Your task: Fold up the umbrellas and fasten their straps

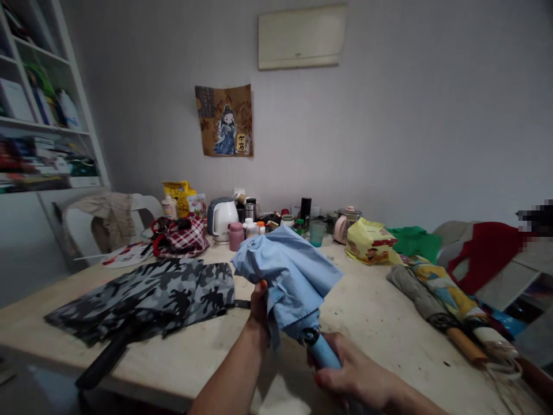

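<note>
The blue umbrella [287,271] is mid-view above the surface [367,317], its handle [325,351] toward five o'clock. My right fingers [330,378] wrap that handle; my left fingers [259,295] clasp the canopy at nine o'clock. I'd steady the handle, smoothing each fold gently.

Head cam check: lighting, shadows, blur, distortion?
Head view: dim light, right edge darker; head view: soft shadow on the table beneath the blue umbrella; head view: items on the left shelf smeared, its upright leaning; head view: blocky pixelated patch at right edge.
</note>
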The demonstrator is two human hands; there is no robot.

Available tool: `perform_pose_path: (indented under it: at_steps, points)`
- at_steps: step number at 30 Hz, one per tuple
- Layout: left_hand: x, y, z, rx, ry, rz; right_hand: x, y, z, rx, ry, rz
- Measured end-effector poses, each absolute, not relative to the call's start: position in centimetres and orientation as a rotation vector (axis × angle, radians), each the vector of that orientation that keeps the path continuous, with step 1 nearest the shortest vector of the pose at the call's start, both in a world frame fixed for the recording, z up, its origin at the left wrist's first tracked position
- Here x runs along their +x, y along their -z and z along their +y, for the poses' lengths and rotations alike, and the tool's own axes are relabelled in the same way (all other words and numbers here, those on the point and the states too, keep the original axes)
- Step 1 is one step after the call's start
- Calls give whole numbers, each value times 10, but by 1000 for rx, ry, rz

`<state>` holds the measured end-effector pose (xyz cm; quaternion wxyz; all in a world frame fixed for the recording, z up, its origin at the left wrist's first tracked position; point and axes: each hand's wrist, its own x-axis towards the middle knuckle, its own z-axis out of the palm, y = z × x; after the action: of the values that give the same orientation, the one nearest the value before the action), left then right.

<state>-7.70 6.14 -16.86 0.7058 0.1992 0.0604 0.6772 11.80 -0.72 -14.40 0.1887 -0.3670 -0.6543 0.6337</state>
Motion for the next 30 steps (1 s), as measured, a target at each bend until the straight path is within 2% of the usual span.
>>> perform_pose_path:
  at_steps: [3,7,9,10,13,15,21,25,26,28,30]
  points:
    - [-72,170,58,529,-1514,140,114,165,-12,-769,-2180,-1413]
    - [-67,163,54,615,-1369,97,111,180,-14,-544,-2263,-1235]
    - [-66,154,54,559,-1414,136,112,171,-11,-715,-2161,-1410]
    - [-66,148,54,514,-1442,184,114,163,-9,-850,-2012,-1558]
    - [-63,132,55,360,-1493,368,119,142,-1,-1153,-1302,-1916]
    - [-60,126,53,309,-1512,425,119,139,1,-1180,-1100,-2017]
    - [-46,134,39,648,-1295,269,110,154,-7,-1076,-1408,-1974]
    - [-45,135,35,736,-1225,304,141,126,17,-871,-1676,-2278]
    - [-45,134,34,746,-1184,309,153,116,30,-862,-1612,-2293]
    - [-44,133,30,766,-1095,295,173,98,56,-824,-1456,-1965]
    - [-38,133,26,785,-1041,262,180,85,75,-726,-1429,-1709]
